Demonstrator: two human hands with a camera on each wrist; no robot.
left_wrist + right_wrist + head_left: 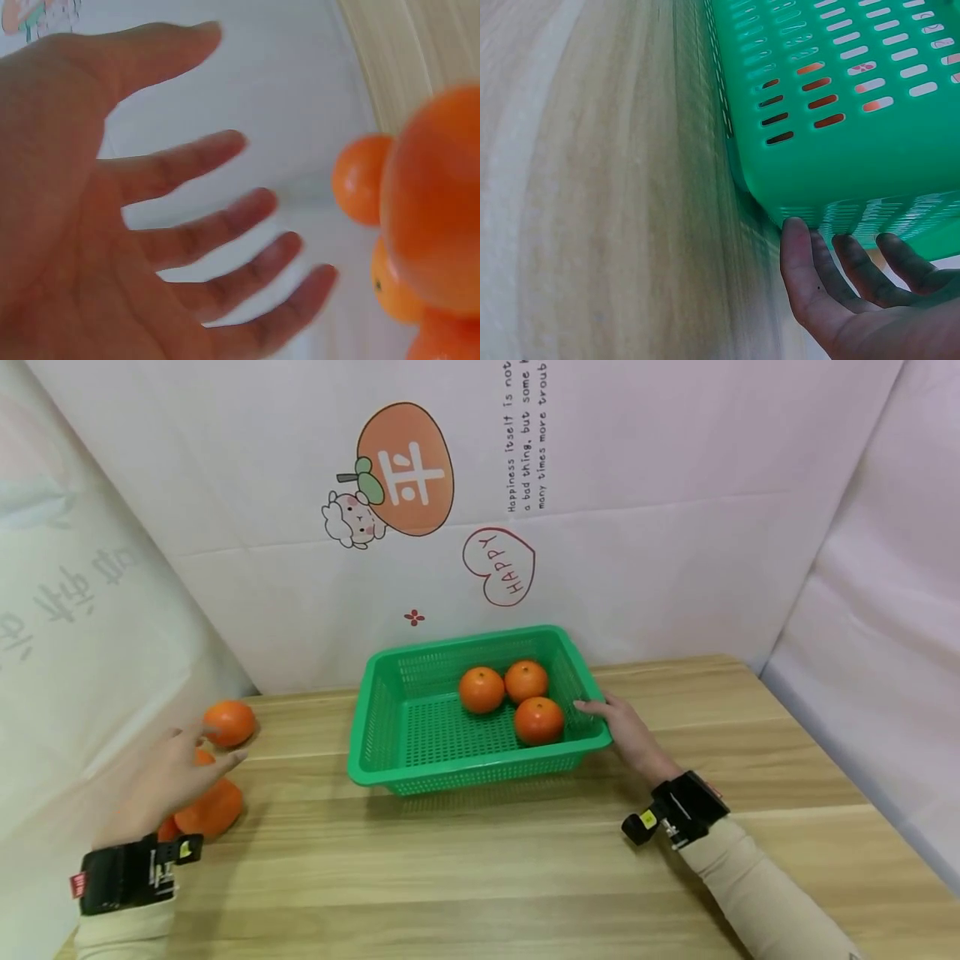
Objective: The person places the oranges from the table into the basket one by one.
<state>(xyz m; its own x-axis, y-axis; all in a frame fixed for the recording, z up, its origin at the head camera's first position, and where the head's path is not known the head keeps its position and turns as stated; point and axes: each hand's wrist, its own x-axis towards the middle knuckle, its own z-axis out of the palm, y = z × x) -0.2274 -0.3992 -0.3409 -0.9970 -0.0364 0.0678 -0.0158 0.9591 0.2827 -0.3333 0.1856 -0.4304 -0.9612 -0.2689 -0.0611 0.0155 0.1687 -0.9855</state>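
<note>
A green plastic basket with perforated walls sits on the table, tilted a little in the head view. Three oranges lie towards its right end. My right hand grips the basket's right end, thumb over the rim and fingers against the outer wall; in the right wrist view the fingers touch the lower side. At the left, my left hand hovers over several loose oranges, partly hiding them. Its fingers are spread in the left wrist view, holding nothing; a large orange shows beside them.
Behind the basket rises a white printed cloth; similar cloth hangs at both sides. The wooden table extends in front of the basket. Another loose orange lies near the table's back left edge.
</note>
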